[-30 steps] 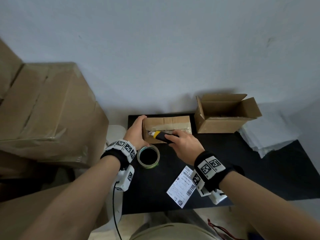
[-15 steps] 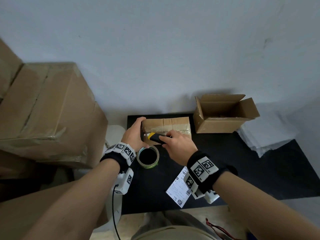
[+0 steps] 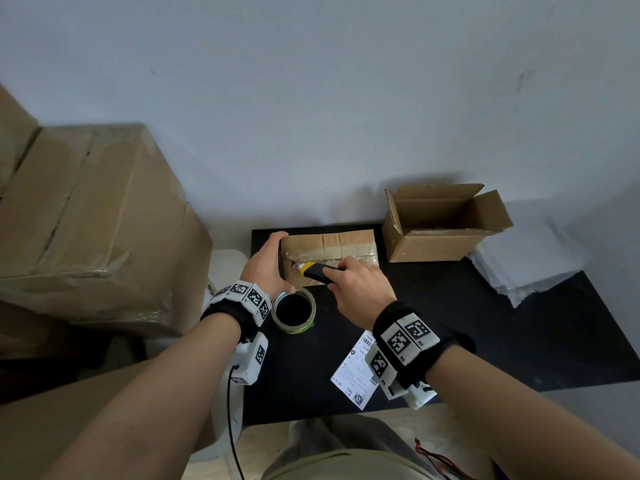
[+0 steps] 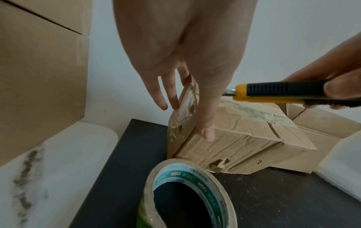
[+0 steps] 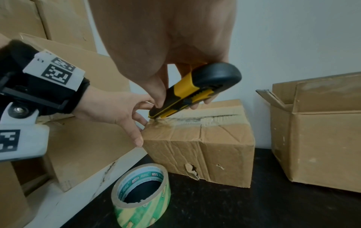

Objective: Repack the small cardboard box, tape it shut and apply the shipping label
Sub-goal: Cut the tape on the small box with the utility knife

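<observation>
Small cardboard box (image 3: 329, 249), taped shut along its top seam, creased and torn low on its near face, standing at the far left corner of the black counter (image 3: 485, 341). Left hand (image 3: 265, 268) braces the box's left end, fingers straight against the end, thumb on the near face; right hand (image 3: 360, 289) grips a yellow-and-black utility knife (image 3: 317, 271), tip at the left end of the taped seam. Tape roll (image 3: 294, 311) just before the box; shipping label (image 3: 356, 372) at the near edge; open cardboard box (image 3: 436, 223) to the right.
</observation>
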